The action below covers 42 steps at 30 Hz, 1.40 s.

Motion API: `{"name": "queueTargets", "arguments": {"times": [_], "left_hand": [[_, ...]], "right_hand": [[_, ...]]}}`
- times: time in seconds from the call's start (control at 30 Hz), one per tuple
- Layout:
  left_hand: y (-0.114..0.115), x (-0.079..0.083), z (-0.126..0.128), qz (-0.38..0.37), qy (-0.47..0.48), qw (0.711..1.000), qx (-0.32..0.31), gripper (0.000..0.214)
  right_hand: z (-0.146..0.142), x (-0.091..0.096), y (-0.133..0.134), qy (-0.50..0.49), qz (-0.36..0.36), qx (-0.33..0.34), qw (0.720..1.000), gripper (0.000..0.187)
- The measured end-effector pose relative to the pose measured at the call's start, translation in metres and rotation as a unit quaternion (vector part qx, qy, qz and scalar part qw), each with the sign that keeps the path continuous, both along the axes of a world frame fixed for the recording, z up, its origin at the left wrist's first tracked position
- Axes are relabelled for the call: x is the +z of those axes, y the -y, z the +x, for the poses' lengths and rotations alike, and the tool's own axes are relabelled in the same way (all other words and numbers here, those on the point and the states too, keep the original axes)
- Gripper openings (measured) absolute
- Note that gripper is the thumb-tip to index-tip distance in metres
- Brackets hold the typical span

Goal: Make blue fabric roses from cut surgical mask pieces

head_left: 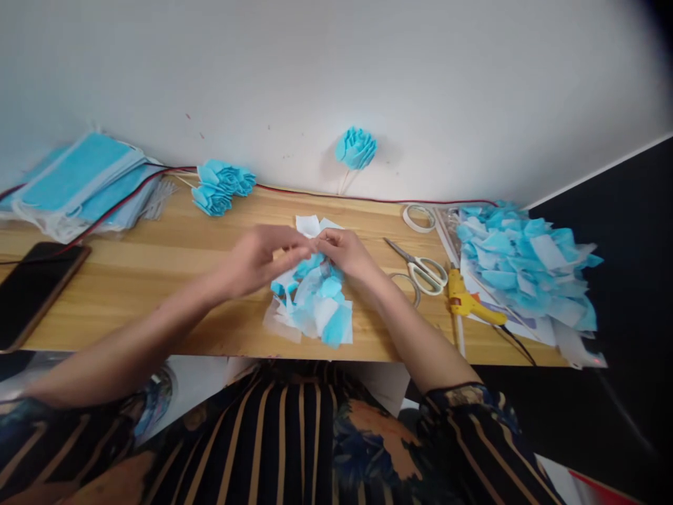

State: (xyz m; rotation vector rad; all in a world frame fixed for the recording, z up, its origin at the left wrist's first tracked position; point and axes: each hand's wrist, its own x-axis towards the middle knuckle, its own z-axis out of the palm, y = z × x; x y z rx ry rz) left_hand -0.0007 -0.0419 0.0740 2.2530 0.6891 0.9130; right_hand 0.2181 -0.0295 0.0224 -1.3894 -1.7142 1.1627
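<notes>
Over a pile of cut blue and white mask-fabric pieces (pixel 313 305), my two hands meet fingertip to fingertip. My left hand (pixel 260 259) comes in from the left, slightly smeared, its thumb and fingers pinched together. My right hand (pixel 348 251) is also closed in a pinch, its fingers curled. Whatever sits between the fingertips is too small or hidden to make out. Loose white pieces (pixel 308 225) lie just behind the fingers. To the right of my right hand are scissors (pixel 420 270) with pale handles and a roll of tape (pixel 406 286), partly covered by my forearm.
Blue face masks (pixel 78 175) and a phone (pixel 39 291) lie at the left. Blue fabric flowers (pixel 218 186) rest at the back, and another flower (pixel 356 149) leans on the wall. A yellow glue gun (pixel 467 298), white tape (pixel 419 218) and a blue petal heap (pixel 531 259) are right.
</notes>
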Motion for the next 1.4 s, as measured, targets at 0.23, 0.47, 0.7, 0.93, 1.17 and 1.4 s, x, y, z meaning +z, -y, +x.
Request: {"name": "queueTargets", "arguments": {"times": [0.23,0.47,0.7,0.93,1.17,1.4], "left_hand": [[0.022,-0.043,0.003,0.212,-0.155,0.964,0.033,0.029],[0.016,-0.059,0.004,0.184,-0.175,0.963,0.085,0.018],[0.017,-0.058,0.002,0.186,-0.134,0.971,0.071,0.028],[0.026,-0.053,-0.006,0.208,-0.104,0.971,0.049,0.026],[0.03,-0.053,-0.019,0.162,-0.11,0.98,0.025,0.025],[0.022,-0.029,-0.038,0.036,-0.056,0.997,-0.044,0.028]], "right_hand": [[-0.001,0.001,0.002,-0.011,0.027,-0.018,0.999,0.031],[-0.001,-0.012,0.003,-0.05,0.049,-0.046,0.997,0.031],[-0.002,-0.016,0.006,-0.089,0.062,-0.104,0.989,0.031],[0.003,-0.024,0.003,-0.107,0.057,-0.162,0.979,0.03],[0.008,-0.028,-0.001,-0.16,0.035,-0.202,0.966,0.034],[0.011,-0.024,-0.002,-0.196,0.041,-0.212,0.957,0.04]]}}
